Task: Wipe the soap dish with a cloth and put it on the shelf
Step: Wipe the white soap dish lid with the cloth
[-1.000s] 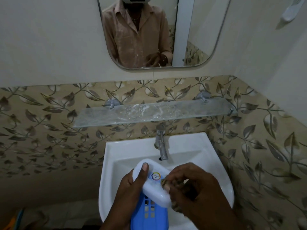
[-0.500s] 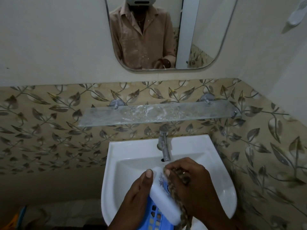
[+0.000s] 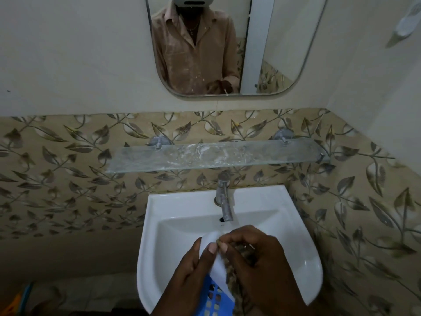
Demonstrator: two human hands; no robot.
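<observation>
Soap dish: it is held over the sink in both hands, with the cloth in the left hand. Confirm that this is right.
One detail is wrong. The head view shows the cloth in the right hand, not the left. The left hand grips the soap dish, which is held over the sink in both hands.

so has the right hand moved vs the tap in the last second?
Yes. The right hand with the cloth slid up the soap dish, closer to the tap.
</observation>
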